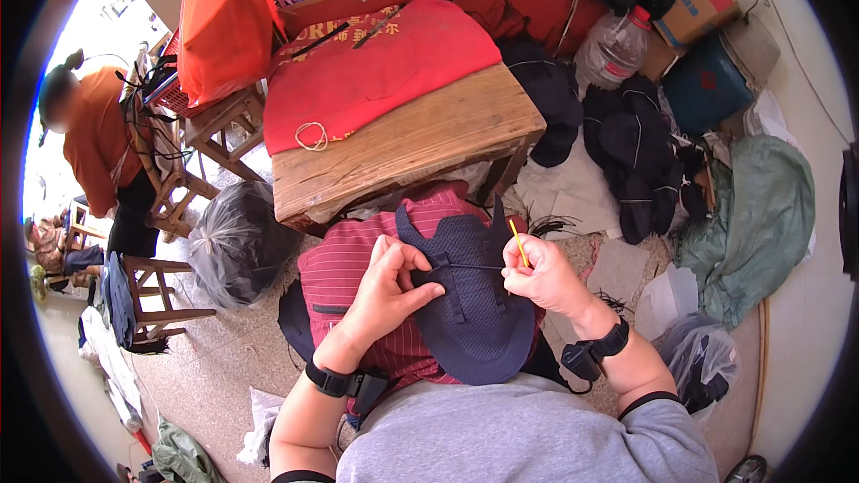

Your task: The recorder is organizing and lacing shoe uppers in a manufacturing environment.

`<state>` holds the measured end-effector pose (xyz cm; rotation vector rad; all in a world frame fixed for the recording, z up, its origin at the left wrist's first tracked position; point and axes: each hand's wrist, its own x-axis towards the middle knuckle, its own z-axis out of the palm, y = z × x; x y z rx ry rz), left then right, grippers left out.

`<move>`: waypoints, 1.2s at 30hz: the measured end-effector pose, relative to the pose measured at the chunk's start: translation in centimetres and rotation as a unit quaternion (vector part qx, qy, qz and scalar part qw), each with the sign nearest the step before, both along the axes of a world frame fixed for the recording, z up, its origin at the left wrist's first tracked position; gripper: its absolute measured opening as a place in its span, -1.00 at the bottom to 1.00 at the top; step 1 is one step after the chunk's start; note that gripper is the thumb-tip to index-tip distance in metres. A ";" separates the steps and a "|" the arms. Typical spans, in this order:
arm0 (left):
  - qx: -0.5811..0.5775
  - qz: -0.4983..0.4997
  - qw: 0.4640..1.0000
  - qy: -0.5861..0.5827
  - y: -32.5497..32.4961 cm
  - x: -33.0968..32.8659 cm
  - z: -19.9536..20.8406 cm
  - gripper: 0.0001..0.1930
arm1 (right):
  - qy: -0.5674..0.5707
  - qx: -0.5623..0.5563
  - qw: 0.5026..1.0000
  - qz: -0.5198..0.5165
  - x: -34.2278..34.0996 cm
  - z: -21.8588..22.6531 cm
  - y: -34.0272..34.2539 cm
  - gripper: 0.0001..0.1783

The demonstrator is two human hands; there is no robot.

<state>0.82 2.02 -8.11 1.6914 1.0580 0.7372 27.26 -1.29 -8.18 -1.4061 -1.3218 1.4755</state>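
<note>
A dark navy mesh shoe upper (474,335) lies spread across my lap, on maroon striped cloth. My left hand (386,279) is closed at its left side, thumb and fingers pinching the edge near a row of small loops. A thin dark lace (474,266) runs taut from there across the upper's opening to the fingers of my right hand (548,279). That hand is closed around a slim yellow stick-like tool (518,243), which points up past the knuckles. Its lower end is hidden in the fingers.
Ahead stands a wooden table (403,143) with a red cloth bag (385,63) and a loop of cord. Dark fabric pieces (640,143) are heaped at right, beside a green sack (761,224). A stuffed plastic bag (237,246) and a stool (157,300) sit left; another person (98,143) is beyond.
</note>
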 end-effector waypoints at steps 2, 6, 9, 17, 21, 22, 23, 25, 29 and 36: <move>-0.003 0.005 1.000 -0.007 0.0 0.1 0.0 -0.63 | 0.014 0.006 1.000 -0.002 0.0 0.2 0.0 -0.82; 0.001 0.005 1.000 -0.004 0.0 0.1 0.1 -0.63 | 0.029 -0.007 1.000 0.002 0.4 -0.3 -0.2 -0.81; 0.000 0.006 1.000 -0.008 -0.1 0.1 0.1 -0.63 | 0.045 -0.008 0.999 -0.004 0.4 -0.3 -0.3 -0.81; -0.015 0.020 1.000 -0.012 -0.2 0.2 0.4 -0.64 | 0.023 -0.006 0.999 0.025 0.7 0.1 -0.1 -0.82; -0.004 0.020 1.000 -0.007 -0.3 0.3 0.6 -0.65 | 0.000 0.011 0.998 0.055 0.8 0.3 0.4 -0.83; -0.009 0.029 1.000 -0.003 -0.3 0.3 0.6 -0.66 | 0.004 -0.013 0.998 0.060 0.9 0.3 0.6 -0.84; -0.014 0.038 0.999 0.000 -0.4 0.4 0.7 -0.66 | 0.008 -0.038 0.997 0.064 1.0 0.3 0.6 -0.85; -0.008 0.044 0.999 -0.001 -0.6 0.3 0.7 -0.67 | 0.054 -0.039 0.997 0.037 0.8 0.9 0.4 -0.89; 0.080 0.100 0.991 -0.023 -1.2 0.8 1.5 -0.74 | 0.082 -0.053 0.993 0.065 1.1 3.2 0.0 -0.78; 0.235 -0.056 0.967 0.083 -0.7 3.1 4.6 -0.76 | 0.300 -0.248 0.909 0.150 -1.9 3.6 -1.6 -0.69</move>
